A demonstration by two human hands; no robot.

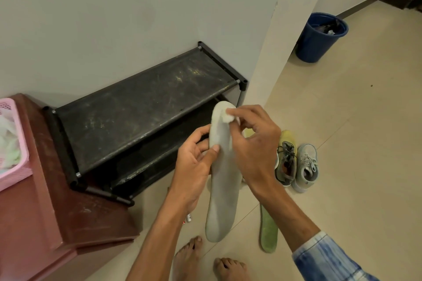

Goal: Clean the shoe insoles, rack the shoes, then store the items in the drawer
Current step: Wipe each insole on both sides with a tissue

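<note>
A pale grey insole (222, 189) stands nearly upright in the centre of the frame, toe end uppermost. The left-hand grip (194, 162) reaches in from the lower middle and is curled round the insole's left edge, with the thumb pressed flat on its face. The right-hand grip (255, 143) comes from the lower right, wrist bent and knuckles up. Its fingertips pinch a small white wad (229, 117) against the top of the insole.

A green insole (269, 232) lies on the tiled floor (354, 143) at lower right. Beyond it a yellow-green shoe (286, 159) and a grey shoe (306, 166) sit side by side. A black shoe rack (141, 107) stands against the wall at centre left, next to a brown drawer unit (57, 212) at lower left with a pink basket (13, 143) on top. A blue bucket (319, 36) is at upper right.
</note>
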